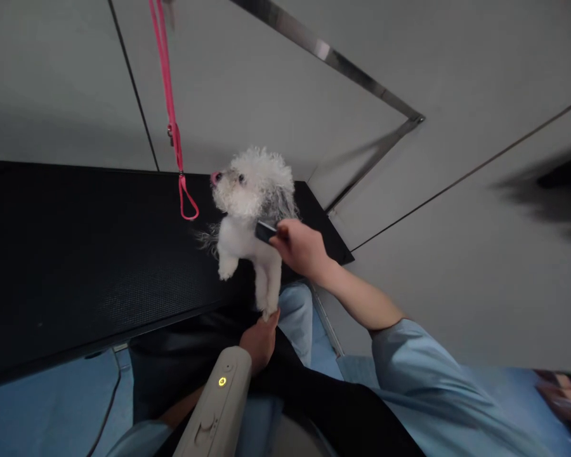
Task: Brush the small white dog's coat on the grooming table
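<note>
A small dog [252, 184] with curly white fur and grey ears is on the black table, its head turned to the left and its mouth by a pink tongue. My right hand [299, 246] is closed around a dark, flat-headed grooming brush [265, 231], which lies against the fur of the dog's chest below its ear. Lower down, my left hand [261, 343] is closed around the paw end of one of the dog's front legs [268, 285]. The other front leg [227, 263] hangs bent and free.
A pink leash loop [186, 200] hangs left of the dog. The black table [76, 254] runs along a grey wall carrying a metal bar [323, 51]. A pale device [219, 406] with a lit yellow button is at the bottom, near my left forearm. A cable [111, 400] hangs below the table.
</note>
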`<move>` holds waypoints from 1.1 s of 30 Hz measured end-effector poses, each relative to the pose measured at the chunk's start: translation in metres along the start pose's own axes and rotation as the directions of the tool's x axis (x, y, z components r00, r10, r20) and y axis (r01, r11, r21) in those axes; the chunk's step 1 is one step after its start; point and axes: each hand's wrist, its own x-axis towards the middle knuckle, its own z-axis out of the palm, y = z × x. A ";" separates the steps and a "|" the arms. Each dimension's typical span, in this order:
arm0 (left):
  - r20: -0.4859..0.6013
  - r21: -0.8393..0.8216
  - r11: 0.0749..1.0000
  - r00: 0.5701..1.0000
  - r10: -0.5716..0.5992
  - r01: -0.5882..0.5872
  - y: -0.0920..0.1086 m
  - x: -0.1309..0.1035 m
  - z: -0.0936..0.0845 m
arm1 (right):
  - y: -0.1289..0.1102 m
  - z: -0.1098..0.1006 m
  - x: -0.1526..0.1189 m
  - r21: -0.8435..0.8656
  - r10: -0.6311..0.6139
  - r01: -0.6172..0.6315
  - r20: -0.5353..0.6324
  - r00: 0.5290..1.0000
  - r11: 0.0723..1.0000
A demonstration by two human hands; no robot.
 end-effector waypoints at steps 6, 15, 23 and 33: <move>-0.065 -0.086 0.996 0.998 0.003 -0.009 -0.002 -0.004 0.005 | -0.003 0.006 -0.003 -0.001 0.011 -0.011 0.078 0.997 1.000; -0.266 -0.273 0.935 0.952 0.151 -0.225 -0.020 -0.008 0.023 | 0.005 0.034 -0.029 0.206 0.079 -0.097 0.094 0.992 0.974; -0.742 -0.219 0.890 0.660 0.115 -0.400 -0.079 0.013 -0.015 | 0.048 0.077 -0.016 0.512 0.256 -0.183 -0.074 0.964 0.839; -0.366 -0.907 0.359 0.832 -0.417 -0.219 -0.135 0.192 -0.171 | 0.038 0.177 -0.049 0.854 0.333 -0.199 0.032 0.942 0.480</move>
